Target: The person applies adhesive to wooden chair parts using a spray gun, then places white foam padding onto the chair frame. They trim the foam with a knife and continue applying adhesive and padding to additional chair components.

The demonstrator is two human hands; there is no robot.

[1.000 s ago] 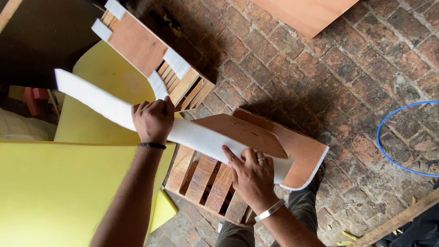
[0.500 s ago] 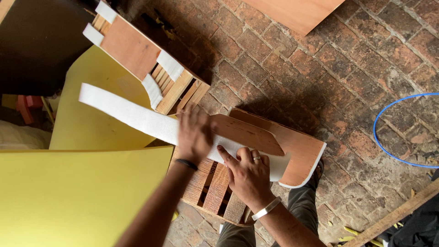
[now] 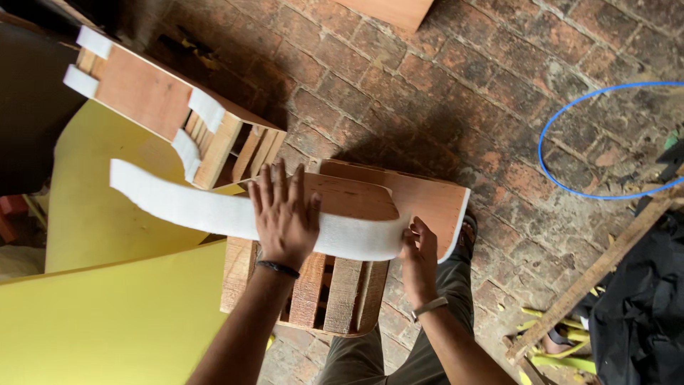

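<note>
Leftmost, a large yellow foam sheet (image 3: 107, 314) lay low in the view, with a second wooden slatted frame with white foam patches (image 3: 171, 117) up behind it on the worn red brick floor (image 3: 442, 93). A long white foam strip (image 3: 192, 207) ran from there rightward, its free end hanging loose, the rest lying along the curved edge of a wooden slatted frame with a plywood side panel (image 3: 356, 235) in the middle. The left hand (image 3: 283, 214) was pressed flat on the strip, fingers spread wide open, gripping nothing. The right hand (image 3: 420, 253) sat at the frame's rounded corner, fingers half curled against the strip's end; whether it pinched the strip I couldn't tell. Further right, a blue hose loop (image 3: 570, 189) and a bare wooden batten (image 3: 605, 264) lay on the bricks.
</note>
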